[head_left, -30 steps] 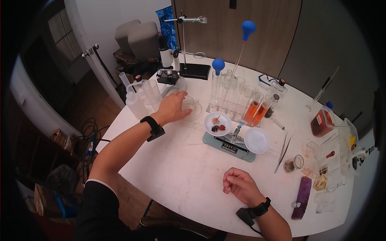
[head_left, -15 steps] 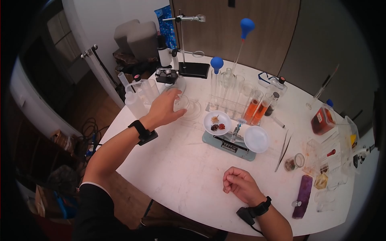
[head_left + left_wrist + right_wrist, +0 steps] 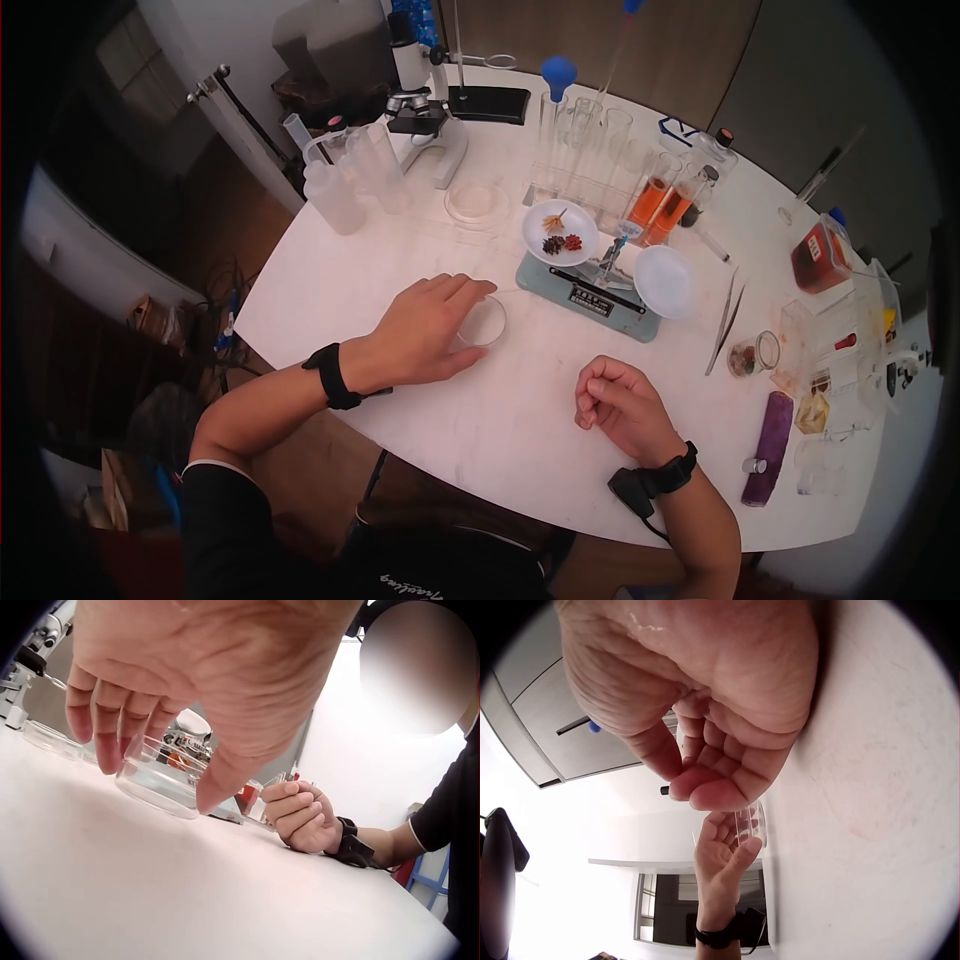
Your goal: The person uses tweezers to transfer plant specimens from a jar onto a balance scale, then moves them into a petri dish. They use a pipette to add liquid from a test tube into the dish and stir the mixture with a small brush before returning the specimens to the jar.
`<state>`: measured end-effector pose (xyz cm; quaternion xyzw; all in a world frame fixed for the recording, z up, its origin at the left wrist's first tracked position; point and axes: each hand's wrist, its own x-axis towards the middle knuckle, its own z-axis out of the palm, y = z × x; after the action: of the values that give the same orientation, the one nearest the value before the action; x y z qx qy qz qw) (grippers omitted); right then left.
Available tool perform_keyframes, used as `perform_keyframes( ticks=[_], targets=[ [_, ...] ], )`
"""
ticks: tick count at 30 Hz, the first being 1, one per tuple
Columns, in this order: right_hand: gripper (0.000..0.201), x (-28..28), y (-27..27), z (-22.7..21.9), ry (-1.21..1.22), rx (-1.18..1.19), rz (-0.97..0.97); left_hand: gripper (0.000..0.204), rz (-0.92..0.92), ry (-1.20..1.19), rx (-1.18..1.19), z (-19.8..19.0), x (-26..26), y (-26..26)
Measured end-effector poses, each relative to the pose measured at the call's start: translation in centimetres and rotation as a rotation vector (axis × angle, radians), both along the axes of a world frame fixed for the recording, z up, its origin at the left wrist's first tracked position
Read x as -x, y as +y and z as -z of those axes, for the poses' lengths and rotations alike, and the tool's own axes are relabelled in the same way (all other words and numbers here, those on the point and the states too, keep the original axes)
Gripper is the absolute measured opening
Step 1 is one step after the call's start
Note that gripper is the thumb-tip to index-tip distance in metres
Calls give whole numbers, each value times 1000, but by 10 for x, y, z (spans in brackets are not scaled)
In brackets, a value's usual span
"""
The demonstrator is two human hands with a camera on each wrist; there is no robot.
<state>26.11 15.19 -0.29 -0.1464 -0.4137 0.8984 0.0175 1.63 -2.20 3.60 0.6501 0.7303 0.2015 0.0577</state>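
1. Low in the frame, the right hand (image 3: 612, 403) rests on the white bench (image 3: 470, 420), fingers curled into a loose fist, holding nothing.
2. Left of centre, the left hand (image 3: 425, 330) lies over a small clear glass dish (image 3: 483, 322), fingertips and thumb pinching its rim; the dish sits on the bench, just right of the palm, nearer this hand.
3. The dish is round, shallow, seemingly empty.
4. Above it stands the balance scale (image 3: 590, 290).
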Motion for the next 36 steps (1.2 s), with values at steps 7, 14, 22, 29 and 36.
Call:
perform_keyframes(
  ticks=[7, 14, 22, 29, 36],
  targets=[
    [11, 0, -2, 2, 13, -16, 12, 62, -7, -22, -30, 6, 0, -2],
    [11, 0, -2, 2, 10, -17, 13, 66, -51, -74, -45, 17, 2, -2],
    [11, 0, -1, 2, 8, -8, 12, 63, -79, -132, -76, 17, 6, -3],
    [11, 0, -1, 2, 4, -9, 11, 61, -223, -65, -64, 9, 36, -20],
    [12, 0, -1, 1, -8, -21, 24, 56, -223, -79, 38, 15, 51, -35]
  ],
)
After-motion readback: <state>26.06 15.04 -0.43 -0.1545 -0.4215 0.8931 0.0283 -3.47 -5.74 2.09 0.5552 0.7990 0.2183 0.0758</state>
